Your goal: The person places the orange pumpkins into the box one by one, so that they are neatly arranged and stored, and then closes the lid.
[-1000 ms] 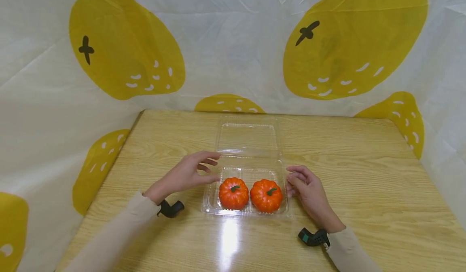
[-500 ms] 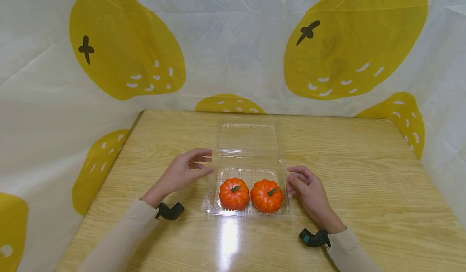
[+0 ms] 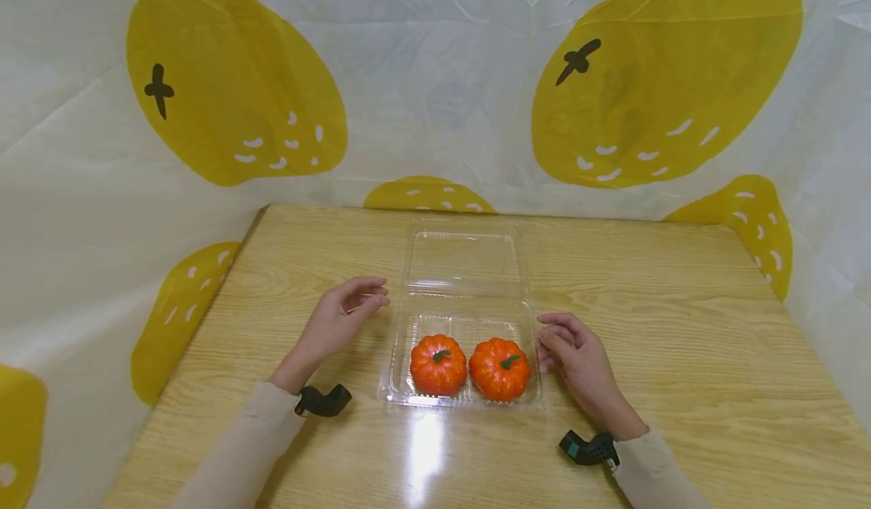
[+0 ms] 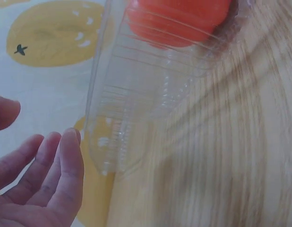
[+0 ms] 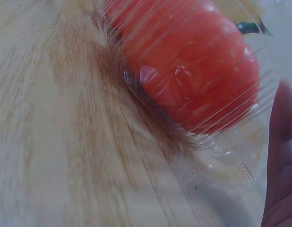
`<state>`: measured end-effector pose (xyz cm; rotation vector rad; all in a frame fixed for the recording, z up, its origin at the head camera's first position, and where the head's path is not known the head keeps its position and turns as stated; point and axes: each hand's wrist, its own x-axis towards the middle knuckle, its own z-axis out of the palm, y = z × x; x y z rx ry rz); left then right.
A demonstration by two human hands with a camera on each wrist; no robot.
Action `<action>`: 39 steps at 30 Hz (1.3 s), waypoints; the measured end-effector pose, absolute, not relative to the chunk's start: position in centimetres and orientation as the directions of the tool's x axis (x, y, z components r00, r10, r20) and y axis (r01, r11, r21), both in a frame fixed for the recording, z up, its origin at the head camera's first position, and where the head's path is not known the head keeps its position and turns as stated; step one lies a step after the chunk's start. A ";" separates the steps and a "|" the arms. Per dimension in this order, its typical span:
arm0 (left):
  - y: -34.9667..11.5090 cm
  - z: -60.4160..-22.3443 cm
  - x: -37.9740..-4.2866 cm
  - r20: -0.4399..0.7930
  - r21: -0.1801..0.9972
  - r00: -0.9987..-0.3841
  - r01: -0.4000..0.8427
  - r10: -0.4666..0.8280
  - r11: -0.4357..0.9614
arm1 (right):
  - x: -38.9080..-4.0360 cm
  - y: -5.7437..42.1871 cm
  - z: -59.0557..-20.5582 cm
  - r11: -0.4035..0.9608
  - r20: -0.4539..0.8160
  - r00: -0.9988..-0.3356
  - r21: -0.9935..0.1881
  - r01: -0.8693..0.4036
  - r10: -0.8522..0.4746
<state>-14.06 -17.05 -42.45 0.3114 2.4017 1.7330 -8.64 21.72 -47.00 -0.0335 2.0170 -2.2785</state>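
Note:
Two orange toy pumpkins with green stems, the left one (image 3: 432,374) and the right one (image 3: 495,379), sit side by side in a clear plastic clamshell box (image 3: 423,401). Its lid (image 3: 463,258) lies folded back on the far side. Beside the box's left edge, the left hand (image 3: 336,320) hovers with relaxed fingers, apart from it; the left wrist view shows bare space between those fingers (image 4: 70,165) and thumb. The right hand (image 3: 577,358) is at the box's right wall, fingertips right at the rim. A straight finger (image 5: 282,142) stands near the ribbed wall in the right wrist view.
The box stands on a wood-grain table (image 3: 680,327). A white curtain (image 3: 435,85) printed with yellow fruit hangs behind the table and along both sides. Each wrist carries a black strapped device, the left one (image 3: 325,401) and the right one (image 3: 587,448).
The left hand has drawn back to the left and slightly away from the box, its thumb moving closer to its fingers. The right hand, box and pumpkins have stayed in place.

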 end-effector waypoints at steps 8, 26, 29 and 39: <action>-17.0 -43.2 -13.9 -0.105 0.960 -0.972 -0.044 0.211 0.276 | -8.6 21.6 -46.8 -0.125 -0.044 -0.995 -0.991 0.056 -0.092; -17.9 -44.6 -15.0 -0.205 0.973 -0.953 -0.173 0.224 0.153 | -8.5 21.5 -46.7 -0.104 -0.044 -0.995 -0.993 0.053 -0.086; -18.3 -45.1 -15.5 -0.237 0.971 -0.943 -0.219 0.232 0.099 | -8.5 21.5 -46.8 -0.109 -0.041 -0.995 -0.993 0.051 -0.087; -18.0 -45.1 -16.7 -0.280 0.960 -0.926 -0.274 0.253 0.059 | -8.5 21.6 -46.9 -0.110 -0.011 -0.995 -0.994 0.022 -0.097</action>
